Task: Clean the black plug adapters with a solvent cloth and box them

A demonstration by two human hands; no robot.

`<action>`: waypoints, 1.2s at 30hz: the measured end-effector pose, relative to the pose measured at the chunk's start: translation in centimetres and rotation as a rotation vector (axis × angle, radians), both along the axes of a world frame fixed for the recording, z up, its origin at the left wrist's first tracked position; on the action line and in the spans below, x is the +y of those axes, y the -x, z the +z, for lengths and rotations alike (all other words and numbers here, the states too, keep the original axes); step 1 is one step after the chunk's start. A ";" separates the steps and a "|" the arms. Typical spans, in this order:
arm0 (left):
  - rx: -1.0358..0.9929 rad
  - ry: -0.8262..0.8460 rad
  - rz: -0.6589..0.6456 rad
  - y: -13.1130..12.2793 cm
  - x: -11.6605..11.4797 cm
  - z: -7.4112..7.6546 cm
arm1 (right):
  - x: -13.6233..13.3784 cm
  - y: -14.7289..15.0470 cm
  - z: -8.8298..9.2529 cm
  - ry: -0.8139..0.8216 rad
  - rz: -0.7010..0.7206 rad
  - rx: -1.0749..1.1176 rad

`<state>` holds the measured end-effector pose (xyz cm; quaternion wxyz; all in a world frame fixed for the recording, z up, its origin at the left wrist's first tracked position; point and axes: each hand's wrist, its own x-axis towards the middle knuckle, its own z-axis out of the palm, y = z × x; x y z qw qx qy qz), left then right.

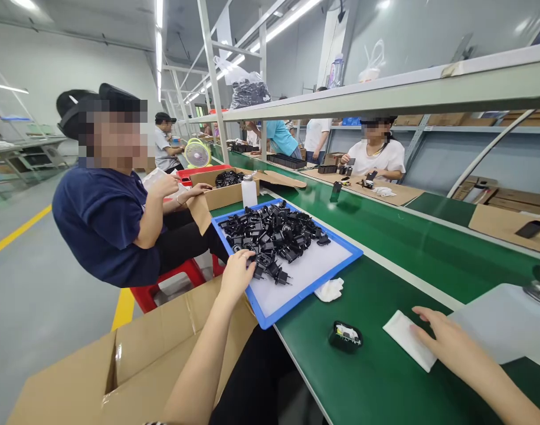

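Note:
My left hand point(238, 274) is at the near left rim of a blue-edged tray point(311, 280), its thumb and forefinger apart beside a heap of black power plugs point(270, 227). The plugs have two metal pins and lie loose in the tray; no plug shows clearly in my fingers. On the right, my right hand point(447, 333) reaches over a folded white cloth point(410, 340), fingers spread, thumb touching or just above it. Between the hands a black oval housing point(345, 337) sits on the green bench, with white and yellow parts visible inside.
A crumpled white glove point(330, 290) lies by the tray. A white bottle point(249, 192) stands behind it; a large translucent dispenser point(502, 321) is at right. Cardboard boxes point(163, 354) fill the lower left. One person point(105, 218) sits at left, another point(380, 153) across the bench point(385, 277).

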<state>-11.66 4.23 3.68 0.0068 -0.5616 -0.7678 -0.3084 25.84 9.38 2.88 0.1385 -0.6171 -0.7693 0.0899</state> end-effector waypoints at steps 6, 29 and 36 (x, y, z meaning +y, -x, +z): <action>0.094 0.036 -0.056 -0.2 1.8 -0.2 | -0.8 1.1 1.3 0.011 0.094 -0.069; -1.329 0.010 -0.861 -13.9 -6.6 -0.7 | -9.3 9.0 3.4 0.185 0.394 0.774; -0.858 0.048 -0.600 -12.8 -4.9 -0.5 | -7.8 7.5 5.6 0.167 0.247 0.789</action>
